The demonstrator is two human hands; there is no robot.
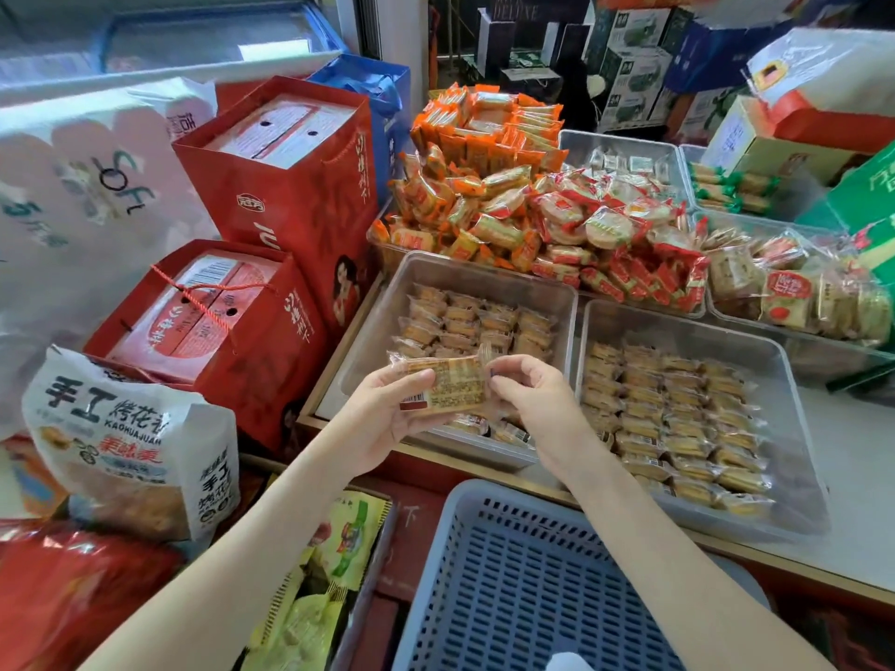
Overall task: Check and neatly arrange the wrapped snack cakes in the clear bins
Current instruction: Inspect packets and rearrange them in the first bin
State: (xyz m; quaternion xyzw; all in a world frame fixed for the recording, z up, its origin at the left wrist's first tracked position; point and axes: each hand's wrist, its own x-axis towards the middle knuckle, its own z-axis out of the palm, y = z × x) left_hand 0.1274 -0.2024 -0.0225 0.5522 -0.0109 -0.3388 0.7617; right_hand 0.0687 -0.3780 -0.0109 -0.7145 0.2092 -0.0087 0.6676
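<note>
My left hand (387, 418) grips a wrapped snack cake (448, 382) by its left end, printed label side up, above the near edge of a clear bin (382, 322). My right hand (537, 399) pinches the wrapper's right end. In that bin the cakes lie in rows (477, 324) toward the far side, with a few more under my hands. A second clear bin (794, 428) to the right holds several neat rows of the same cakes (673, 414).
A blue-grey perforated basket (523, 583) sits just below my arms. Red gift bags (300, 196) and a white snack bag (131, 443) stand to the left. Behind the bins are heaps of orange-wrapped (479, 186) and red-wrapped snacks (620, 234), plus more bins and boxes.
</note>
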